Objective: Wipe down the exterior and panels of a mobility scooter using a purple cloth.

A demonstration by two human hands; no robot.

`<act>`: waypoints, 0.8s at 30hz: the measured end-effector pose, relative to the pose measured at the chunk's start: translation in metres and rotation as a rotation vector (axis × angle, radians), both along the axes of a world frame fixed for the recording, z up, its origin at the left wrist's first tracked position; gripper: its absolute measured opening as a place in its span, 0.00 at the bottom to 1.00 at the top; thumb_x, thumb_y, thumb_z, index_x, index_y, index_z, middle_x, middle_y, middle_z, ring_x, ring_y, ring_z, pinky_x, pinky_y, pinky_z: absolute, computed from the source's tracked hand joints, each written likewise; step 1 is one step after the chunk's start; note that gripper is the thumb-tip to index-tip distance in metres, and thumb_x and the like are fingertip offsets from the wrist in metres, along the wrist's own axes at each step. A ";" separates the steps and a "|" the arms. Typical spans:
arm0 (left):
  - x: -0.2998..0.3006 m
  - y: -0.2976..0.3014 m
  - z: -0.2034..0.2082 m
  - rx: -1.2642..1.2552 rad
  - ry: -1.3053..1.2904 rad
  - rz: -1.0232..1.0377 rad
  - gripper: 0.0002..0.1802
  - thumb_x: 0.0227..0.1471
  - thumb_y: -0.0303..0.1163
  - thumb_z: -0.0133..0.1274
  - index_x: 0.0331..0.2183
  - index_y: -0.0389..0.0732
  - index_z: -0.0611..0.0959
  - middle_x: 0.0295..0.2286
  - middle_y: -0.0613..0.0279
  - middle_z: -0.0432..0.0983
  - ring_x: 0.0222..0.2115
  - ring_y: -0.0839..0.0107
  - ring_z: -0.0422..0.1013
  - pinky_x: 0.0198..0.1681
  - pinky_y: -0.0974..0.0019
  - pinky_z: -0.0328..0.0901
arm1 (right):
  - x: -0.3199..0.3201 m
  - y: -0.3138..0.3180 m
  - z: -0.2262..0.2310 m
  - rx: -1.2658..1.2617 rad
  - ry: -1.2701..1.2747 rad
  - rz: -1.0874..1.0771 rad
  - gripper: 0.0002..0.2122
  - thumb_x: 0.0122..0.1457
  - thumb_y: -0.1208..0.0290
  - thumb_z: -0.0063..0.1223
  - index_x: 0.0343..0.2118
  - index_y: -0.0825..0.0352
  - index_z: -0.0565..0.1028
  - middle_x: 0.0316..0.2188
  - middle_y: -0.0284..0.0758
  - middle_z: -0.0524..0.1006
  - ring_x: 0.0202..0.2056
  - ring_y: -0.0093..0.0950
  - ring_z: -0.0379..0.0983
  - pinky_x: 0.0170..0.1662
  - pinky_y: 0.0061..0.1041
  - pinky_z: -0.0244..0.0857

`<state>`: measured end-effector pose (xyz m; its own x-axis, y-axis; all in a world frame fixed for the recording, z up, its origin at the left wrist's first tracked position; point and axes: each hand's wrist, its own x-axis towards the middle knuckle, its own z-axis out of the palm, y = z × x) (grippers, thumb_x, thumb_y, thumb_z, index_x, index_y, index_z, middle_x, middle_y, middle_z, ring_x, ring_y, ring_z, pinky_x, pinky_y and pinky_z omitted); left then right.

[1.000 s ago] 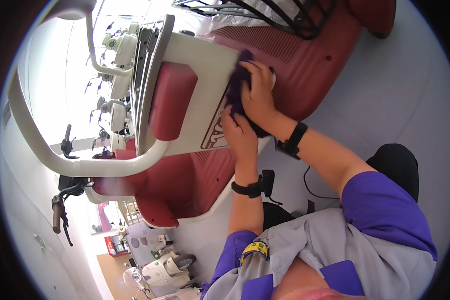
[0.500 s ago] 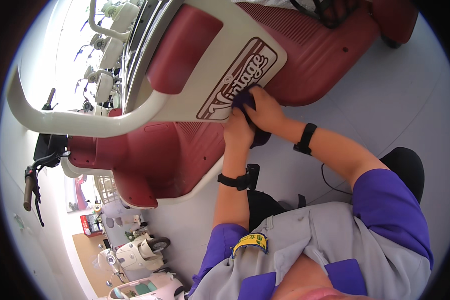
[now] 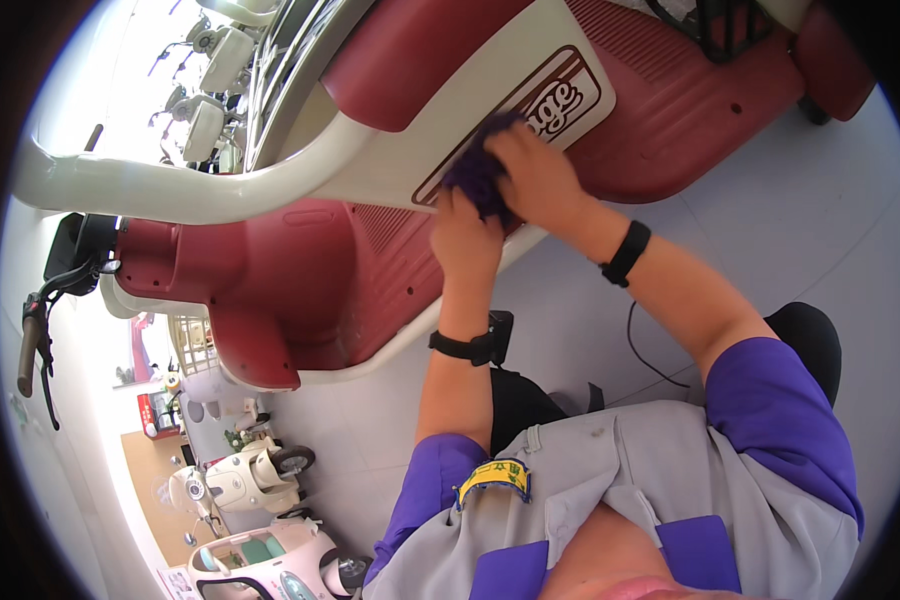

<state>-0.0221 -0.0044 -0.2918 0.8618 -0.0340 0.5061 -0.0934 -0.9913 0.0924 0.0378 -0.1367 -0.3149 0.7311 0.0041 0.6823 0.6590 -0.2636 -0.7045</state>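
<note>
Both of my hands are on a dark purple cloth [image 3: 478, 178], which lies bunched against the cream side panel [image 3: 440, 125] of a red and cream scooter-like vehicle. My left hand [image 3: 466, 232] grips the cloth's lower edge, its fingertips pointing up into the folds. Farther right, my right hand [image 3: 538, 178] has its fingers curled over the other side of the cloth. Part of a brown-framed lettered decal [image 3: 582, 80] is covered by the cloth and my right hand. Each wrist wears a black strap; the left one carries a small black box [image 3: 500, 338].
A cream tube [image 3: 220, 198] curves out at left from the panel. Below it are the vehicle's red footboard [image 3: 395, 270] and a handlebar grip [image 3: 30, 355]. A cream scooter [image 3: 240, 482] and a pale pink vehicle [image 3: 270, 550] stand at lower left on grey tiled floor [image 3: 360, 430].
The cloth and both hands have moved up and slightly left along the panel, over the decal's left part. My hands are farther apart. The vehicle's panel has shifted up and right in view.
</note>
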 end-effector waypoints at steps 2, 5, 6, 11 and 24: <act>-0.003 -0.004 -0.016 -0.067 0.063 0.023 0.24 0.37 0.24 0.54 0.42 0.37 0.75 0.38 0.46 0.72 0.35 0.44 0.70 0.35 0.50 0.67 | -0.010 0.007 -0.010 -0.128 0.185 0.197 0.17 0.45 0.78 0.55 0.41 0.65 0.70 0.36 0.44 0.70 0.38 0.47 0.69 0.38 0.40 0.67; -0.006 -0.002 -0.012 -0.156 0.139 0.061 0.24 0.35 0.25 0.53 0.41 0.36 0.74 0.37 0.48 0.72 0.35 0.44 0.70 0.35 0.49 0.67 | -0.011 0.001 0.000 -0.144 0.311 0.263 0.17 0.45 0.75 0.56 0.41 0.66 0.70 0.37 0.45 0.70 0.38 0.47 0.69 0.39 0.39 0.67; -0.007 0.001 0.001 -0.084 0.054 0.028 0.23 0.36 0.26 0.54 0.40 0.36 0.73 0.37 0.47 0.71 0.33 0.44 0.70 0.32 0.50 0.67 | -0.008 0.000 0.008 -0.145 0.304 0.275 0.17 0.45 0.75 0.56 0.41 0.66 0.70 0.37 0.45 0.70 0.38 0.47 0.69 0.39 0.39 0.67; -0.007 0.003 0.069 -0.035 -0.353 -0.005 0.21 0.38 0.28 0.54 0.40 0.38 0.74 0.32 0.48 0.71 0.30 0.45 0.70 0.29 0.50 0.67 | 0.017 -0.014 0.074 0.205 -0.184 -0.063 0.16 0.47 0.74 0.57 0.41 0.66 0.70 0.37 0.45 0.71 0.39 0.47 0.70 0.40 0.39 0.66; -0.039 0.031 -0.006 -0.120 0.447 0.047 0.14 0.39 0.28 0.56 0.34 0.37 0.78 0.25 0.45 0.76 0.25 0.45 0.72 0.27 0.49 0.66 | -0.028 0.042 0.016 -0.169 0.000 0.171 0.13 0.39 0.73 0.57 0.32 0.62 0.73 0.32 0.38 0.72 0.32 0.40 0.72 0.33 0.35 0.69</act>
